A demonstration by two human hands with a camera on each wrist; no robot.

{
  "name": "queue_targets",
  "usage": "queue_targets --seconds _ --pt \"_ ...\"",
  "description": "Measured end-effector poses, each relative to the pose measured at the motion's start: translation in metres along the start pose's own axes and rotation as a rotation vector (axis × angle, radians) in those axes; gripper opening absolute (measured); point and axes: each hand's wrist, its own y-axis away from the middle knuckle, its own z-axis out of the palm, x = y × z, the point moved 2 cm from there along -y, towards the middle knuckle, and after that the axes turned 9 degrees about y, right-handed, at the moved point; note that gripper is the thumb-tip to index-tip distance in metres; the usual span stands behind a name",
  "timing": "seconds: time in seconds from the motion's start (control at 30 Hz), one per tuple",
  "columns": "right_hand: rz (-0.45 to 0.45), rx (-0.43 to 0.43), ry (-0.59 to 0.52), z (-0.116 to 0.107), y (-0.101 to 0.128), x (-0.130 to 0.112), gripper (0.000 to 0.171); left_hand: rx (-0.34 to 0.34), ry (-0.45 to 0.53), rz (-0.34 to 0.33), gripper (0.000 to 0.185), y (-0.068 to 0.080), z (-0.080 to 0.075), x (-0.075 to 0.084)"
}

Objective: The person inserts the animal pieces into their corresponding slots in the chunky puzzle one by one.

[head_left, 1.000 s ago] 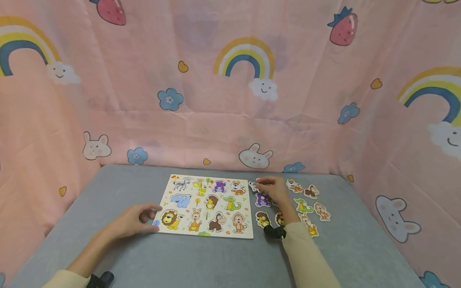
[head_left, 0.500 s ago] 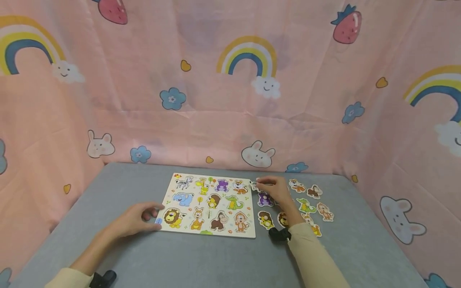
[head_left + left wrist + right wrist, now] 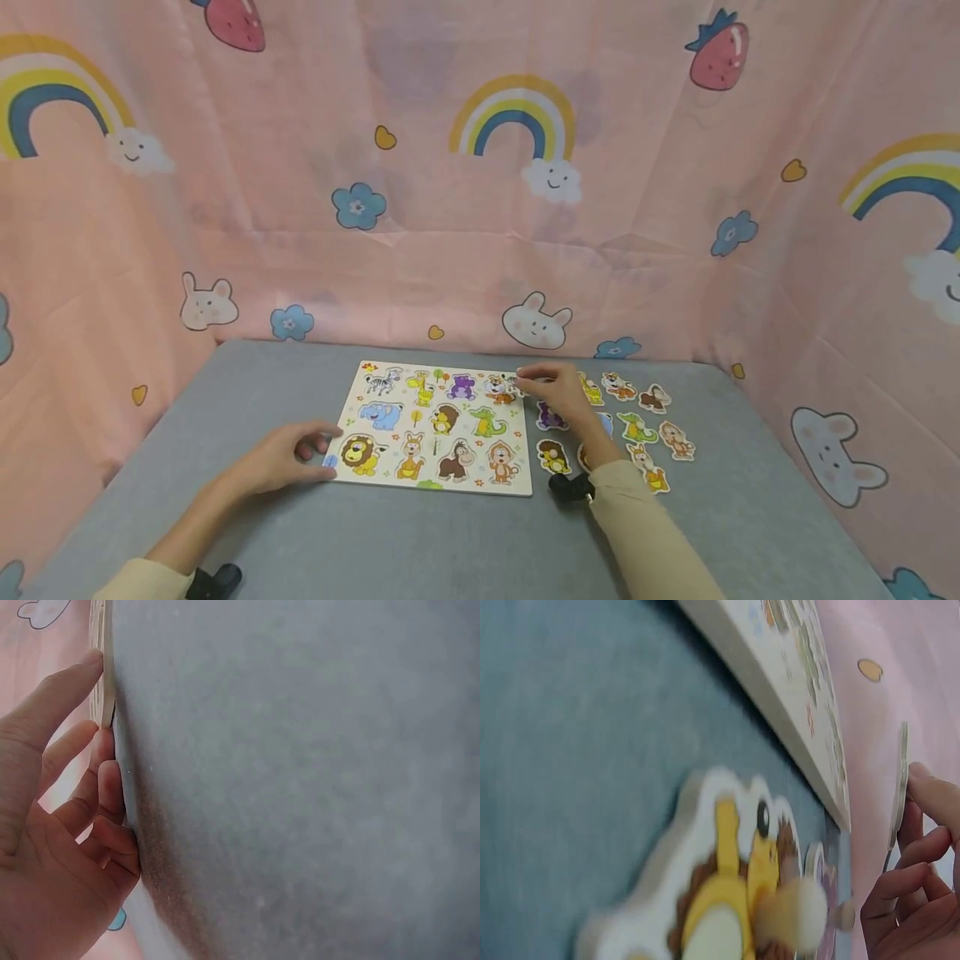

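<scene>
A wooden animal puzzle board [image 3: 432, 482] lies on the grey table [image 3: 420, 542]. My left hand [image 3: 311, 454] rests on its near left corner, fingers relaxed; in the left wrist view the forefinger [image 3: 56, 694] lies along the board's edge [image 3: 100, 671]. My right hand [image 3: 531, 382] pinches a small flat animal piece [image 3: 515, 383] over the board's far right corner. The right wrist view shows that piece [image 3: 897, 796] edge-on between thumb and fingers [image 3: 922, 859]. Its picture is too small to tell.
Several loose animal pieces lie right of the board: a purple one [image 3: 550, 417], a lion [image 3: 552, 456] [image 3: 735, 889], a crocodile [image 3: 634, 427], a tiger [image 3: 617, 385], a monkey [image 3: 655, 397]. Pink patterned cloth [image 3: 480, 208] walls the table on three sides.
My right hand has moved left with the pinched piece, from beside the board to over its far right corner, uncovering a yellow piece. The left hand has stayed put.
</scene>
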Motion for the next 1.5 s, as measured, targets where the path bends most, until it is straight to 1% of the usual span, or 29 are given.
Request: queue_targets --seconds 0.1,0.2,0.43,0.6,0.83,0.97,1.0,1.13,1.2,1.23,1.4,1.5 --pt "-0.023 -0.013 -0.012 0.006 -0.002 -0.003 0.019 0.0 0.007 -0.003 0.054 -0.001 0.0 0.0" --pt "-0.025 -0.02 -0.032 0.012 -0.004 -0.007 0.017 -0.003 0.004 -0.008 0.054 0.0 0.0 0.001" --pt "-0.088 -0.023 -0.014 0.024 -0.008 -0.02 0.015 -0.011 0.001 -0.014 0.055 0.0 0.0 0.001" --pt "-0.108 -0.043 -0.052 0.032 -0.008 -0.028 0.014 -0.009 0.002 -0.007 0.054 0.0 0.0 0.001" --pt "-0.068 -0.07 -0.039 0.047 -0.014 -0.034 0.012 -0.003 0.009 -0.001 0.054 -0.001 0.001 -0.002" --pt "-0.101 -0.1 -0.04 0.057 -0.017 -0.039 0.011 -0.005 0.005 -0.004 0.054 -0.001 0.001 -0.002" --pt "-0.097 -0.106 -0.043 0.059 -0.017 -0.04 0.011 -0.008 0.007 0.002 0.054 -0.001 0.001 -0.002" --pt "-0.031 -0.135 -0.082 0.069 -0.017 -0.046 0.01 -0.013 0.01 0.006 0.055 0.0 0.002 -0.002" --pt "-0.012 -0.138 -0.092 0.073 -0.018 -0.048 0.009 -0.012 0.007 0.007 0.055 -0.001 0.002 -0.002" --pt "-0.016 -0.14 -0.1 0.075 -0.019 -0.049 0.009 -0.01 0.005 0.004 0.055 -0.001 0.002 -0.002" --pt "-0.109 -0.145 -0.12 0.087 -0.027 -0.054 0.014 0.0 0.001 0.006 0.054 -0.002 0.001 -0.003" --pt "-0.118 -0.159 -0.131 0.094 -0.031 -0.059 0.015 0.002 0.009 0.017 0.054 0.0 0.001 -0.002"
